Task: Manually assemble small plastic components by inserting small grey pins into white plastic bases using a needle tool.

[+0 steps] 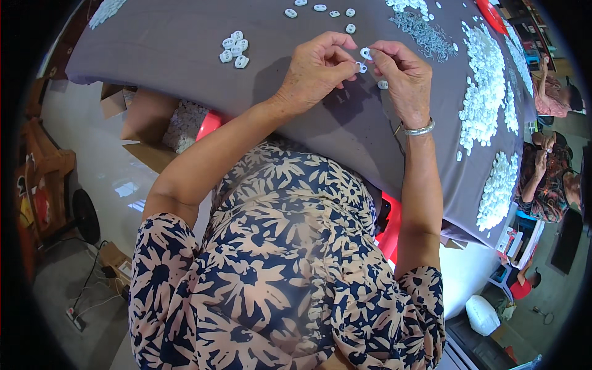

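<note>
Above the grey-covered table, my left hand (317,71) pinches a small white two-holed plastic piece (362,68) between thumb and fingertips. Just beside it, my right hand (404,77), with a metal bangle at the wrist, grips another small white plastic piece (366,53) with a hole in it. The two pieces are very close; whether they touch I cannot tell. Under the right fingers a finished-looking white oval cord lock (383,84) lies on the cloth. A little cluster of white cord locks (234,48) sits left of my left hand.
Several more cord locks (319,8) lie at the far edge. Beyond my right hand are a heap of small grey metal springs (425,36) and large heaps of white pieces (481,86). An open cardboard box (148,117) stands below left. Other people (546,179) work at the right.
</note>
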The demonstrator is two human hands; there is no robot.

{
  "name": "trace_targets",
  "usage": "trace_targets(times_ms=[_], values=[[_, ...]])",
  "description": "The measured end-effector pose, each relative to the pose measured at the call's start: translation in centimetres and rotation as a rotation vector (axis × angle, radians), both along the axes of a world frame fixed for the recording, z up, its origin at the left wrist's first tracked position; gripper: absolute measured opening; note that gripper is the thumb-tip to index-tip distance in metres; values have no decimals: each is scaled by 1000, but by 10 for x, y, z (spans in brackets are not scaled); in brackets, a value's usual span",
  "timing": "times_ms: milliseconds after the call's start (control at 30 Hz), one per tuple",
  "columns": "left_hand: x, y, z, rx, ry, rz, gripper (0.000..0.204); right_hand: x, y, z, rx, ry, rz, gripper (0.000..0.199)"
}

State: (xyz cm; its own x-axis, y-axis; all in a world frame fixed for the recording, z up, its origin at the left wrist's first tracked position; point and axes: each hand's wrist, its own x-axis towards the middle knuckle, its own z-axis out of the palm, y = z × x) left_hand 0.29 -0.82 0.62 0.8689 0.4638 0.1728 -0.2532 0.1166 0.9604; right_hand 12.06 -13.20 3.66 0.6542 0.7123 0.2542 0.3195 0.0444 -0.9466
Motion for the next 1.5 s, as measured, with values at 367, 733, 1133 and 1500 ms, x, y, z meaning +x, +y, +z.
trace_targets(times_ms=[367,733,1133,1500], values=[[0,0,-1,-8,-8,-1,25,2,-1,-3,-27,-82,4,13],[-1,-1,2,-55,13,7,30,0,-1,-3,-40,-89,116,10],[-3,2,5,-65,5,-4,29,3,-3,-4,-30,-151,265,27],[-7,7,24,-68,-17,-83,25,0,-1,-4,110,-194,192,23]])
